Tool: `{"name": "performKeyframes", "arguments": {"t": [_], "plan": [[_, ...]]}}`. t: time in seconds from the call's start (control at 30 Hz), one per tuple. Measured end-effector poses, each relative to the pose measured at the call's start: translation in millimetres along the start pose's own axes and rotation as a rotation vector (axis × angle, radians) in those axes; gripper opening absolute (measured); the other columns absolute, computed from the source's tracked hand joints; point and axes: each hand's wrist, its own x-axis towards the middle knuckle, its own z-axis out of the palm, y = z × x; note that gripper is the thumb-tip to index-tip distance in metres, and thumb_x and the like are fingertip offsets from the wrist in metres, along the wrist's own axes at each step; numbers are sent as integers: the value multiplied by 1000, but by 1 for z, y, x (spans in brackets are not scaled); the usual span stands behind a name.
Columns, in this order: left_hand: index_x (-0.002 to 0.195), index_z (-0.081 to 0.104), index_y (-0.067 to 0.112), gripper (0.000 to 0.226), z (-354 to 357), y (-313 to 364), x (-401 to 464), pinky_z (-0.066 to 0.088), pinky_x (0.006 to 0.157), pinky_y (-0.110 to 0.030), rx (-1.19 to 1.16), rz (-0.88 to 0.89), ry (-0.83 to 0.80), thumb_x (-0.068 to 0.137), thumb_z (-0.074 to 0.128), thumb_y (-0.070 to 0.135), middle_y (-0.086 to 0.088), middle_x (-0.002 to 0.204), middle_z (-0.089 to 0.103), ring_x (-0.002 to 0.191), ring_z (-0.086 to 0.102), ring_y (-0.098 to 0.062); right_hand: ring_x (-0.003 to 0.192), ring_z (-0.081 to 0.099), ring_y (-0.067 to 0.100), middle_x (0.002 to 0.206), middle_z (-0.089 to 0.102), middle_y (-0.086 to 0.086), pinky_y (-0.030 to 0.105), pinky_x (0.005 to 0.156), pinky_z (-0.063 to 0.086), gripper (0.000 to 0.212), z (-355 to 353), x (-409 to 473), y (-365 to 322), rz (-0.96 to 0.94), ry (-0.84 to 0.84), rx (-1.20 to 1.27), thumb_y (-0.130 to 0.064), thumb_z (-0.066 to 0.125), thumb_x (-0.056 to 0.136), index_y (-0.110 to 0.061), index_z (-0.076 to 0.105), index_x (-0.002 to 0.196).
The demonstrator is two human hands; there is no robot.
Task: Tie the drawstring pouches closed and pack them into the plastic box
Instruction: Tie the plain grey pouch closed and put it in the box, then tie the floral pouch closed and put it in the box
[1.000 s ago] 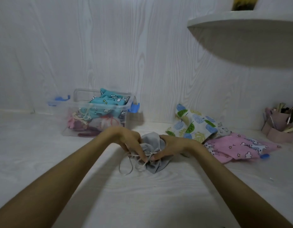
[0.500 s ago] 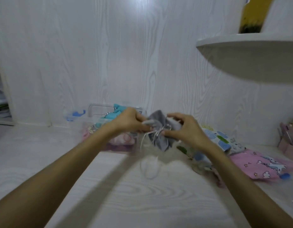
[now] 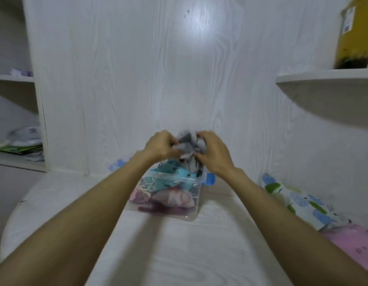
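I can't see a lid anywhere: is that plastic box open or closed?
Open. The clear plastic box shows no lid on top, and a teal pouch bulges above its rim; both hands hold a grey pouch over it.

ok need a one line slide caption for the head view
Both hands, left hand and right hand, hold a grey drawstring pouch above the clear plastic box.

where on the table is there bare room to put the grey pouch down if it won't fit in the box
Bare tabletop lies left of the plastic box, and more in front of it between the forearms. Crowded: the box is heaped with pouches, and the leaf-print pouch and pink pouch fill the right edge. Both hands hold the grey pouch above the box.
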Motion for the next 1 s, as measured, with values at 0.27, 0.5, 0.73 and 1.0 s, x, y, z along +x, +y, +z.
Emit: {"name": "performKeyframes", "arguments": {"t": [0.27,0.5,0.73,1.0], "plan": [[140,40,24,45,-4,-28,-9,30,111,-35,-6,51,-317,96,50,20,0,149,37,136,36,-21,133,38,20,146,43,2,39,113,29,47,3,-12,-5,207,-577,314,-20,33,93,-17,45,138],[108,69,20,32,19,-33,1,42,91,-33,150,-45,-499,95,47,40,-1,103,67,97,59,-22,92,50,17,92,62,-6,33,91,31,40,18,-12,22,117,-476,-35,-11,36,90,-30,69,77],[111,64,8,33,41,-34,15,41,100,-36,216,-246,-591,93,50,33,-9,116,60,104,55,-25,117,47,24,115,60,12,49,115,3,40,35,-5,17,175,-660,-262,-33,28,96,-10,59,84],[124,59,30,33,16,4,-17,43,96,-35,292,-104,-354,93,51,39,1,131,58,117,55,-21,127,47,18,134,54,2,20,96,33,32,-17,-43,34,301,-466,281,-16,47,95,-14,59,125]]}}
